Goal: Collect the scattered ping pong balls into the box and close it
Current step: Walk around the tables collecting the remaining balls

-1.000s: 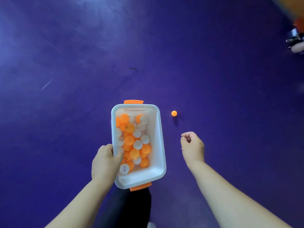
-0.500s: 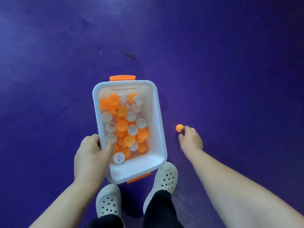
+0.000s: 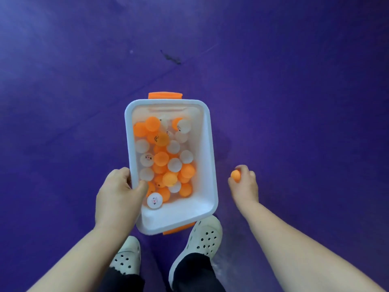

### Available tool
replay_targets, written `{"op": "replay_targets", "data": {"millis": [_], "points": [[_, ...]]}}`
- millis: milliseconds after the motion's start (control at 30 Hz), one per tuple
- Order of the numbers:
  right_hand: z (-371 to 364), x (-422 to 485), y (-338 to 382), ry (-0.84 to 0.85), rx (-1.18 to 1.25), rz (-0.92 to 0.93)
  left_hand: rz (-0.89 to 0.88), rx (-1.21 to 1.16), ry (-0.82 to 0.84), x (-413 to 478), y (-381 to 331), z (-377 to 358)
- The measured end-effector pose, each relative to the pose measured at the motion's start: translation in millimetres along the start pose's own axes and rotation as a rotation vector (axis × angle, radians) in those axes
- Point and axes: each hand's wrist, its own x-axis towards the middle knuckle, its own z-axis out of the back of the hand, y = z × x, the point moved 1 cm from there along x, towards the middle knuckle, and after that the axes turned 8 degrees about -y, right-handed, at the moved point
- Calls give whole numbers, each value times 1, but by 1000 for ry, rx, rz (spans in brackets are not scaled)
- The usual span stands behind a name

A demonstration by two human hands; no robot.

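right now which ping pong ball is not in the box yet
The orange ball held by the right hand, out to the right of the white box; all the rest lie inside it.

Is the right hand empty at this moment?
No, the right hand grips an orange ball beside the white box, which the left hand holds.

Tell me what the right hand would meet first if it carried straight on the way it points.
Probably the white box, at its right rim: the right hand, gripping the orange ball, points up-left toward it. Depth is unclear; it might pass beneath.
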Motion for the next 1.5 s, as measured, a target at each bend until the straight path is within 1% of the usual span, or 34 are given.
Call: {"op": "replay_targets", "data": {"millis": [133,200,267,333,433,467,533,600,667,767,867,1000,1133,1333,1500], "points": [[80,-53,39,-194,287,113,33,1,-8,-23,-29,42],[120,-86,62,-229,375,228,45,-10,-17,-40,-52,69],[158,-120,84,-210,445,409,48,-45,-38,-59,-79,102],[199,-150,106,-152,458,606,51,-80,-55,-78,-105,138],[265,-195,134,-69,417,817,68,-152,-79,-109,-137,198],[288,-208,142,-73,412,866,76,-178,-87,-121,-146,220],[332,-233,154,-148,382,961,92,-230,-106,-146,-160,262],[372,-255,161,-242,328,1019,112,-278,-131,-172,-166,302],[403,-279,167,-289,266,1016,155,-327,-155,-198,-165,339],[431,-320,178,-255,207,941,219,-407,-191,-235,-154,390],[439,-367,193,-150,167,927,276,-490,-222,-272,-133,433],[429,-441,214,-55,88,1013,345,-568,-297,-320,-85,481],[404,-527,223,27,39,1103,417,-629,-392,-378,-18,522],[345,-677,195,128,-63,1256,508,-649,-515,-488,113,569],[290,-809,160,307,-158,1361,595,-612,-672,-593,220,608]]}}
